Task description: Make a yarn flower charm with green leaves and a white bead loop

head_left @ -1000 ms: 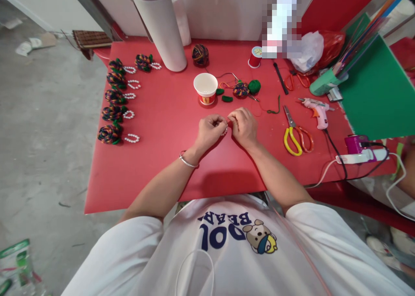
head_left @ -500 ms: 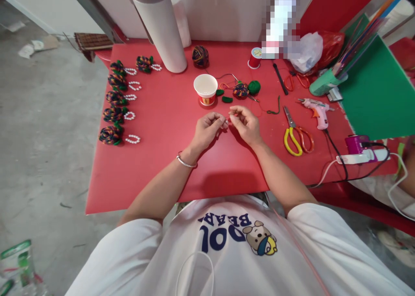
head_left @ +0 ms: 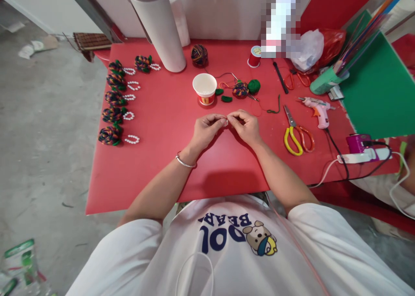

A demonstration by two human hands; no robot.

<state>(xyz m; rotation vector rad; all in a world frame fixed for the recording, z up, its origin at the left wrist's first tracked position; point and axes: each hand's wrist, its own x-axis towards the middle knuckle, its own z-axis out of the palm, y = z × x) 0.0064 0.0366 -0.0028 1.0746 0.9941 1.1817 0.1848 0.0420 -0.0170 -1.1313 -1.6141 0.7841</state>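
Observation:
Over the middle of the red table, my left hand (head_left: 208, 129) pinches a small string of white beads (head_left: 226, 122), mostly hidden by the fingers. My right hand (head_left: 245, 126) is closed too, its thumb and forefinger meeting the left fingertips at the beads. Just beyond them stands a white and red paper cup (head_left: 205, 87). To its right lie small green crocheted pieces (head_left: 226, 99), a multicoloured crocheted ball (head_left: 240, 88) and a green yarn ball (head_left: 253, 86). At the left, several multicoloured crocheted pieces (head_left: 110, 135) lie beside white bead loops (head_left: 132, 139).
Scissors (head_left: 293, 133) and a pink glue gun (head_left: 319, 111) lie to the right, near a white power strip (head_left: 363, 156) with cables. At the back stand a tall white flask (head_left: 162, 32), a multicoloured yarn ball (head_left: 199, 56) and a red thread spool (head_left: 254, 57).
My right fingers, apart from the left ones before, have come down and left and closed at the beads. My left hand has barely shifted.

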